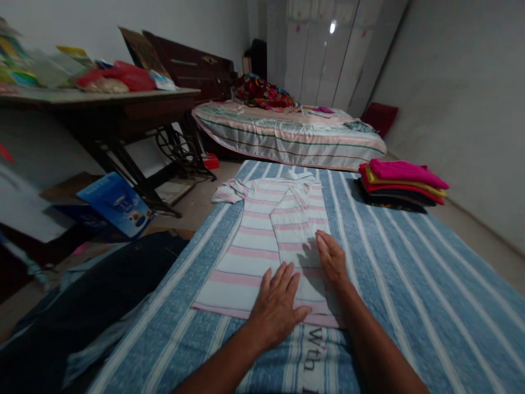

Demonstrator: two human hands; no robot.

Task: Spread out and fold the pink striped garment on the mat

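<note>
A pink-and-white striped shirt [262, 235] lies flat on a blue striped sheet [402, 273], its right side folded inward over the middle. My left hand [276, 309] rests palm down on the shirt's lower part, fingers stretched out and slightly spread. My right hand [332, 257] lies flat along the folded right edge, fingers together and straight, pressing the fabric. Neither hand holds anything.
A stack of folded clothes [400, 183] in pink, yellow and dark colours sits at the sheet's far right. Dark garments [94, 306] lie at the left edge. A sewing table [102, 104] with clutter, a blue box [117, 205] and a mattress [291, 137] stand beyond.
</note>
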